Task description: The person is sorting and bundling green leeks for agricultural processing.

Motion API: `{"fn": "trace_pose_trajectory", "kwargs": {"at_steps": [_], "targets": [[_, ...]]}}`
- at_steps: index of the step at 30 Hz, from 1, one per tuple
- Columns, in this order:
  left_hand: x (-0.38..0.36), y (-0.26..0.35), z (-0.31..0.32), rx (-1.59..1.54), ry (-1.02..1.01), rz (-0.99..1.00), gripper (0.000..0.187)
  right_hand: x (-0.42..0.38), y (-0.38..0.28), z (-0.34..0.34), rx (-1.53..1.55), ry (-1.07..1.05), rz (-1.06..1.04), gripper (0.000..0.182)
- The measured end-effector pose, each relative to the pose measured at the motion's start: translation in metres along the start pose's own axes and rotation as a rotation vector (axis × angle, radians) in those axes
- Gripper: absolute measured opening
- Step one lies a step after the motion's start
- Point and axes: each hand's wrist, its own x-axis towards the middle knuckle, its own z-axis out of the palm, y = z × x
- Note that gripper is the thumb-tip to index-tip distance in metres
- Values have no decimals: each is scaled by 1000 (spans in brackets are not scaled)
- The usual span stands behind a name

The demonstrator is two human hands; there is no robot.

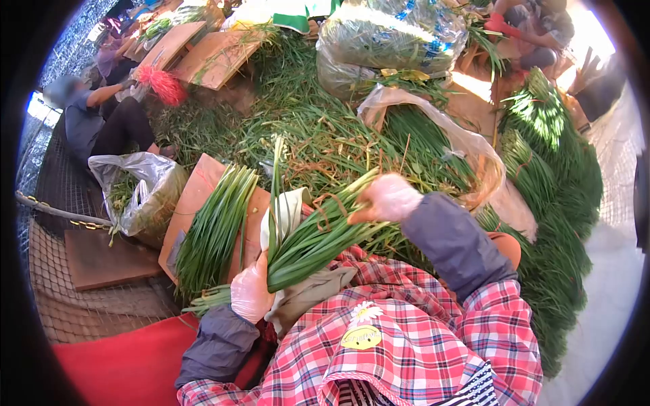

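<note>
Both my hands wear thin clear gloves. My left hand (pixel 252 289) is closed round the leafy end of some long green stalks, with one thin bunch standing upright from it. My right hand (pixel 387 200) holds the pale stem end of a bunch of green stalks (pixel 315 243), which lies slanted across my lap over a pale cloth (pixel 288 213). Brown dry leaves hang on this bunch near my right fingers. Left of it, a neat pile of green stalks (pixel 218 233) rests on a brown board (pixel 196 183).
Loose stalks (pixel 284 101) cover the ground ahead. An open plastic bag (pixel 145 186) stands at the left, a large filled bag (pixel 393 40) at the back. Tied bundles (pixel 555 203) are heaped at the right. A person (pixel 101 111) sits at the left; another (pixel 535 30) is at the back right.
</note>
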Motion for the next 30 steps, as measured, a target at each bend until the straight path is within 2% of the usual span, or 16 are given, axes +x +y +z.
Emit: {"fn": "trace_pose_trajectory", "kwargs": {"at_steps": [2,5,8,9,10,12,14,17,18,19,20,21,24,26,28,30], "targets": [[0,-2,3,66,1,37,72,8,-9,23,192,-108,-57,55],[-3,2,-2,45,-5,9,73,20,-2,69,718,-18,-170,42],[0,1,-6,-23,-101,-58,76,20,-5,84,307,323,-222,30],[2,2,-7,-46,-152,-83,78,18,-7,75,167,349,-96,24],[3,2,-8,-78,-183,-121,78,36,18,93,339,443,-81,23],[5,3,-9,-140,-239,-200,79,35,35,70,299,487,132,23],[6,3,-6,-138,-267,-198,85,39,61,75,378,663,163,24],[4,-1,2,-119,-272,-202,87,37,94,71,287,733,361,23],[1,-6,7,-109,-266,-206,86,43,131,81,249,770,446,23],[-4,-12,14,-147,-216,-189,85,34,164,87,371,882,419,26],[-5,-14,17,-183,-201,-200,84,16,174,75,199,778,617,29],[-6,-16,19,-218,-185,-213,83,5,203,81,78,542,687,32],[-10,-21,26,-310,-132,-221,81,-34,209,73,-137,-20,593,35],[-11,-20,30,-313,-120,-245,80,-45,154,54,-37,336,512,42],[-8,-15,28,-322,-129,-244,81,-37,118,46,265,634,103,47],[-6,-10,26,-319,-129,-231,81,-30,58,29,254,521,-101,39]]}}
